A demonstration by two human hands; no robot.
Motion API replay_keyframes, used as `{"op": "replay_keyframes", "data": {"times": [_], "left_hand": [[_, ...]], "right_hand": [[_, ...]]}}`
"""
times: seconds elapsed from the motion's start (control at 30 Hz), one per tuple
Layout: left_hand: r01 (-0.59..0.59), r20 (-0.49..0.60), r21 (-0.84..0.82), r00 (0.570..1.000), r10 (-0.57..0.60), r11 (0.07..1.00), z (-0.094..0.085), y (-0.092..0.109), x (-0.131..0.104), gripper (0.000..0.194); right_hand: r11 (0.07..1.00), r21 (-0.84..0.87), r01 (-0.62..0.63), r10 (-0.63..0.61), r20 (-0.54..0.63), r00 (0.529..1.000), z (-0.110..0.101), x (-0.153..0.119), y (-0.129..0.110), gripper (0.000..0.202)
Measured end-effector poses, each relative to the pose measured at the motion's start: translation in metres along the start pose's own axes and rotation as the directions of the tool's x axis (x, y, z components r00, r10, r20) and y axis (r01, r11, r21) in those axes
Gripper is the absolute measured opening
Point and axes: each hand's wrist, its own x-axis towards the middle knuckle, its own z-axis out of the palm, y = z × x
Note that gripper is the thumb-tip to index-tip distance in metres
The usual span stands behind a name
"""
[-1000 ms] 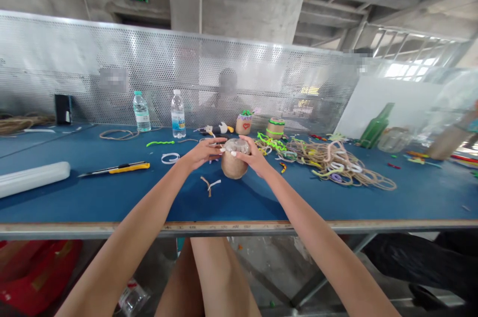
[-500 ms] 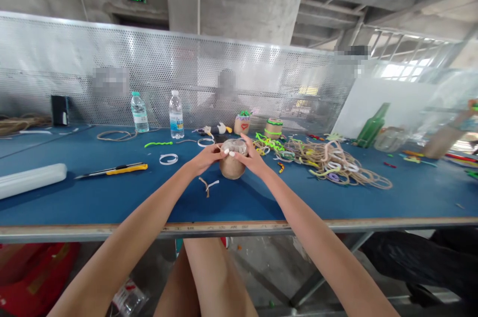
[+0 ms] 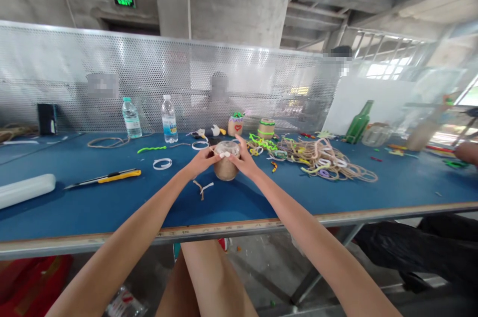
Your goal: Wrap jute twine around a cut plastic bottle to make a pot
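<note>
A round jar (image 3: 226, 170), wrapped in tan cord below a clear glass top, stands upright on the blue table in front of me. My left hand (image 3: 204, 161) curves around its left side and my right hand (image 3: 244, 161) around its right. Both thumbs press on the near side just under the rim, their tips almost meeting. The fingers on the far side are partly hidden by the glass. Close by on the left lies a short knotted scrap of cord and white strip (image 3: 202, 188).
A yellow utility knife (image 3: 119, 175) lies left with its blade out, near a white roll (image 3: 28, 190). Two water bottles (image 3: 170, 120) stand behind. Tangled cords (image 3: 328, 160), two decorated jars (image 3: 235, 125) and a green bottle (image 3: 359, 122) are to the right. A person's hand (image 3: 466, 151) shows far right.
The whole view has swung slightly, so things sit further left. Both hands keep their hold on the jar, with the thumbs a little closer together.
</note>
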Motion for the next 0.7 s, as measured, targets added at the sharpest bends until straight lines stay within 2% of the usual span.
{"op": "replay_keyframes", "data": {"times": [0.2, 0.7], "left_hand": [[0.01, -0.056, 0.038, 0.998, -0.008, 0.999, -0.0017, -0.0063, -0.0003, 0.056], [-0.035, -0.005, 0.035, 0.999, 0.035, 0.999, -0.0028, -0.0102, 0.0053, 0.032]], "right_hand": [[1.0, 0.017, 0.017, -0.018, 0.022, 1.0, 0.0008, 0.0, -0.0056, 0.114], [0.999, -0.022, -0.034, 0.034, -0.002, 0.999, 0.0, 0.0034, 0.0, 0.097]]}}
